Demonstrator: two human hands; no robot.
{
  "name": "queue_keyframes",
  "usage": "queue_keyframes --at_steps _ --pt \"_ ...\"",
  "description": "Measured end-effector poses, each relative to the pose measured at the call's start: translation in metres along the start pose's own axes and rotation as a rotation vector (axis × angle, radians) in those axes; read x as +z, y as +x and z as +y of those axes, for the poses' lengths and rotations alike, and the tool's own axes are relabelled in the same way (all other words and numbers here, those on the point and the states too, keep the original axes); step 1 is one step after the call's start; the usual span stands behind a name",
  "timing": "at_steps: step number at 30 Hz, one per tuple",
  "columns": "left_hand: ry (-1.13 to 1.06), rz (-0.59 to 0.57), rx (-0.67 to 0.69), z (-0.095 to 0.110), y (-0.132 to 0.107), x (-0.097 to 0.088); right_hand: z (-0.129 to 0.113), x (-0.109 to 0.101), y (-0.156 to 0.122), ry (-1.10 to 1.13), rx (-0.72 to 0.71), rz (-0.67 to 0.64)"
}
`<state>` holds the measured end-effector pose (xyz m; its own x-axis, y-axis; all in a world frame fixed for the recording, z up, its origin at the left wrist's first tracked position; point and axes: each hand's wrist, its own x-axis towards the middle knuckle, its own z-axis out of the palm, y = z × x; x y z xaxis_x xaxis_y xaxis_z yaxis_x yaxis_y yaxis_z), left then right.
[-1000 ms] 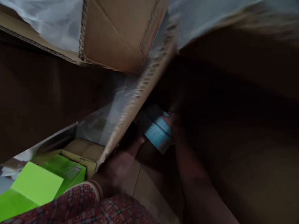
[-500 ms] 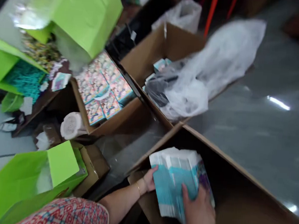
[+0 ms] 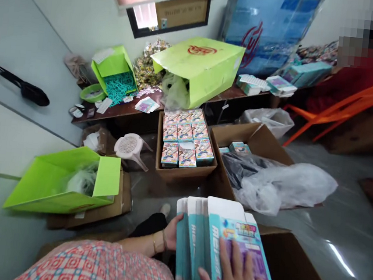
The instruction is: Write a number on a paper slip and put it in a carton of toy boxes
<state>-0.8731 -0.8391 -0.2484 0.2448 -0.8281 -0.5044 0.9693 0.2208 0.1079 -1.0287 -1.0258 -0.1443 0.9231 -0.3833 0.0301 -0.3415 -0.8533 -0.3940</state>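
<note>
A brown tabletop [image 3: 110,114] runs along the wall across the top of the view, from 10 to 1 o'clock, and a blue-wrapped slab [image 3: 272,29] with a red mark leans at 1. One big green box [image 3: 212,76] lies on the tabletop at 12; another green box [image 3: 37,183], open and holding clear plastic, is at 8. An open cardboard box [image 3: 259,138] at 3 has white plastic spilling over its side, and a second, dark-bottomed cardboard box [image 3: 293,260] sits at 4. An orange chair [image 3: 354,105] stands between 2 and 3. Near the clock's centre, a smaller cardboard box [image 3: 183,175] is packed with printed boxes [image 3: 202,148]. A white stool [image 3: 129,145] is at 9. At 5 o'clock, a thick stack of flat teal cartons [image 3: 197,229] stands on edge, slightly tilted, between both hands. The right hand [image 3: 236,268] is spread wide over the purple-printed front, thumb toward the spines. The left hand [image 3: 172,233], at 6, is curled onto the stack's left edge and has hold of it, fingers partly hidden. Smallest is a thin bracelet [image 3: 154,244] at the left wrist.
</note>
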Motion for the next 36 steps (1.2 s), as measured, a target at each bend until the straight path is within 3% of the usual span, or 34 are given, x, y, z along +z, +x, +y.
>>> queue_keyframes --at_steps 4,8,12,16,20,30,36 --pt "0.003 -0.063 0.102 0.065 -0.014 0.003 -0.077 0.023 0.071 -0.031 -0.049 0.057" --pt "0.002 -0.068 0.182 0.158 -0.027 -0.015 -0.143 0.056 0.144 -0.007 -0.112 0.114" --pt "-0.018 -0.013 0.227 0.250 -0.042 -0.035 -0.199 0.073 0.213 0.012 -0.184 0.085" --pt "-0.022 0.020 0.289 0.316 -0.046 -0.039 -0.241 0.076 0.274 0.041 -0.229 0.054" --pt "-0.040 0.021 0.352 0.358 -0.030 -0.029 -0.253 0.071 0.327 0.061 -0.274 0.035" --pt "-0.055 0.019 0.451 0.425 0.014 -0.003 -0.238 0.073 0.427 0.119 -0.369 0.033" --pt "-0.087 0.021 0.480 0.478 0.033 0.001 -0.258 0.082 0.488 0.111 -0.402 0.009"
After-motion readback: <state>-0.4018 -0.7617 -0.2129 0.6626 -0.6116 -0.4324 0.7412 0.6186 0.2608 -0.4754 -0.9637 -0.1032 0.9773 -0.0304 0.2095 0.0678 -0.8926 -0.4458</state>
